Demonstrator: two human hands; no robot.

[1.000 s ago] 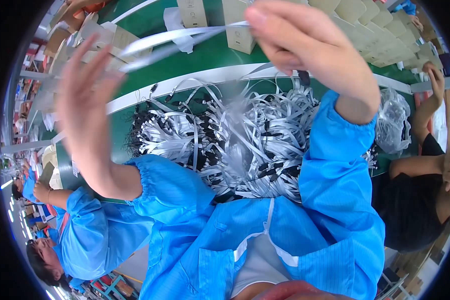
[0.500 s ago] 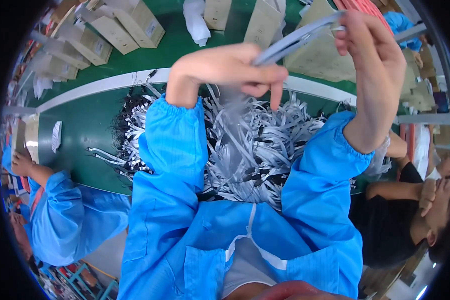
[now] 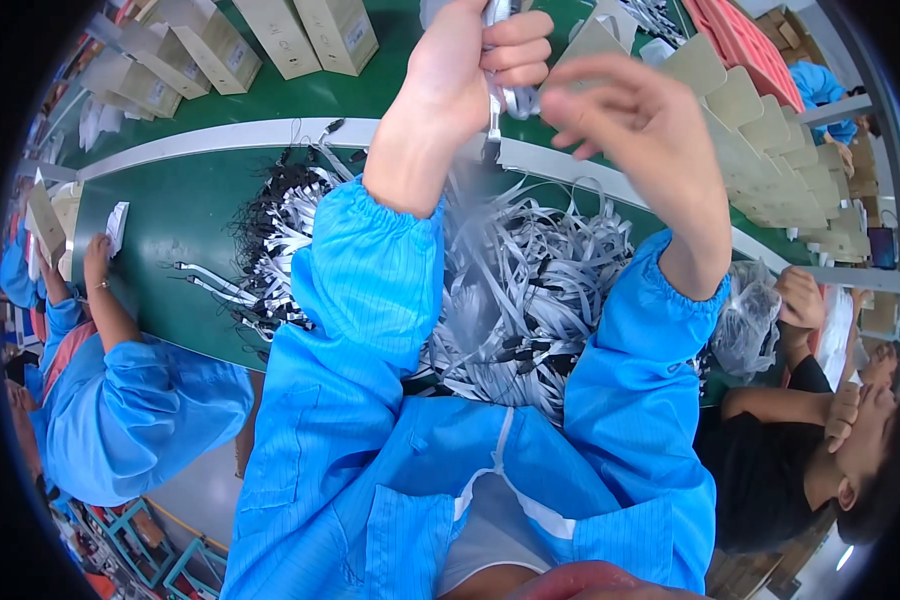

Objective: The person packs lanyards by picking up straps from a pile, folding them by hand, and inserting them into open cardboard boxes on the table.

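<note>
My left hand (image 3: 460, 75) is closed around a folded flat grey cable (image 3: 518, 102) at the far side of the table, above the white strip. One end with a black connector (image 3: 491, 150) hangs below the fist. My right hand (image 3: 635, 110), smeared by motion, is just right of the cable, its fingers apart and partly curled, with nothing visible in it. Nearer to me lies a large heap of flat grey cables (image 3: 540, 260) with black connectors, partly hidden by my sleeves and a blurred translucent patch.
Beige cardboard boxes (image 3: 335, 35) stand at the back of the green table (image 3: 170, 190), and others (image 3: 760, 150) line the right. A clear plastic bag (image 3: 748, 315) is near a person's hand on the right. Another person in blue (image 3: 140, 410) works on the left beside a white paper slip (image 3: 117, 228).
The cable was stretched between both hands; now it is bunched in my left hand, which moved farther away. My right hand has come down and left, off the cable.
</note>
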